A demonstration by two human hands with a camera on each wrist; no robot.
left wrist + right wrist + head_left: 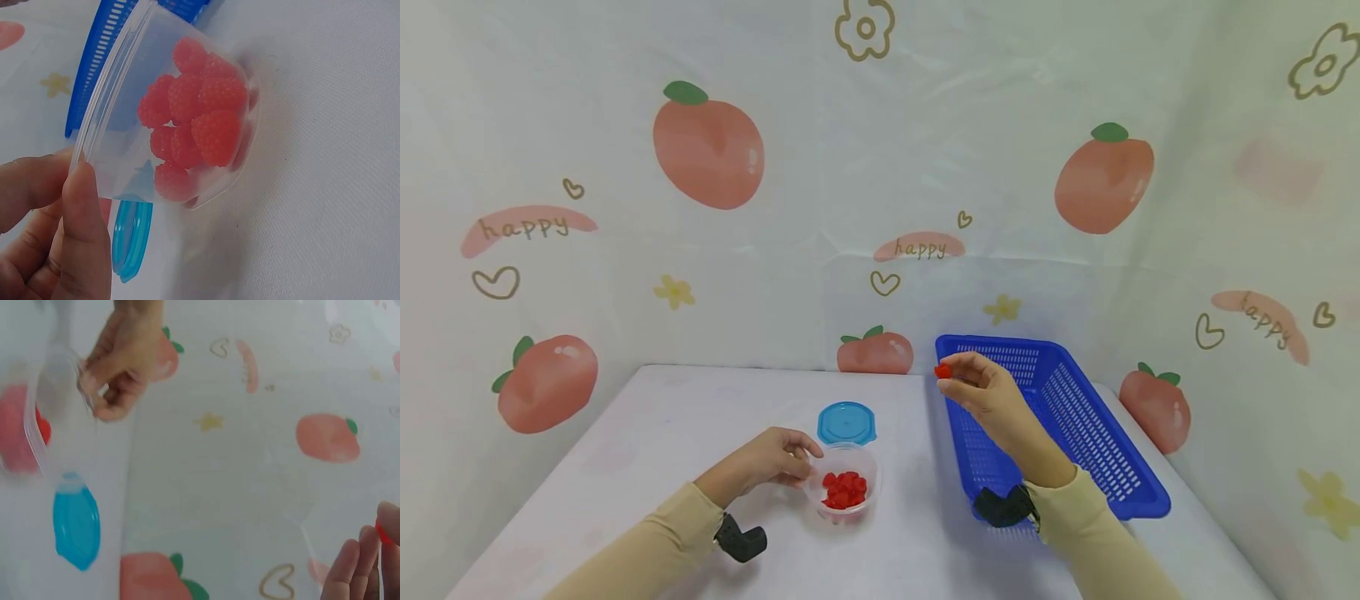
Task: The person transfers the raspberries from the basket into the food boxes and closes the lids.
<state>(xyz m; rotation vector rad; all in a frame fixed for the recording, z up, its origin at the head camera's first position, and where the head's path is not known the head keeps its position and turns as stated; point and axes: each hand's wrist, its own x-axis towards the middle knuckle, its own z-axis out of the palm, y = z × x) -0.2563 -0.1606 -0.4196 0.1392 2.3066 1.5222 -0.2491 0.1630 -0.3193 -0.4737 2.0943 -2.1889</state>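
A clear plastic tub (pixel 850 457) stands on the table with several red raspberries (pixel 215 137) inside. At its left rim, my left hand (pixel 778 458) pinches the wall between thumb and fingers; the left wrist view shows this grip up close. My right hand (pixel 988 396) is raised over the near-left part of a blue plastic basket (pixel 1101 417). Between its thumb and fingertips it holds one raspberry (pixel 942 371), partly covered by the fingers in the right wrist view. Just behind the tub lies its blue lid (pixel 846 422).
The blue basket, with slotted sides, takes up the right side of the white table (pixel 655 433). A white curtain (pixel 820 150) printed with fruit, hearts and flowers rises behind the table and at both sides.
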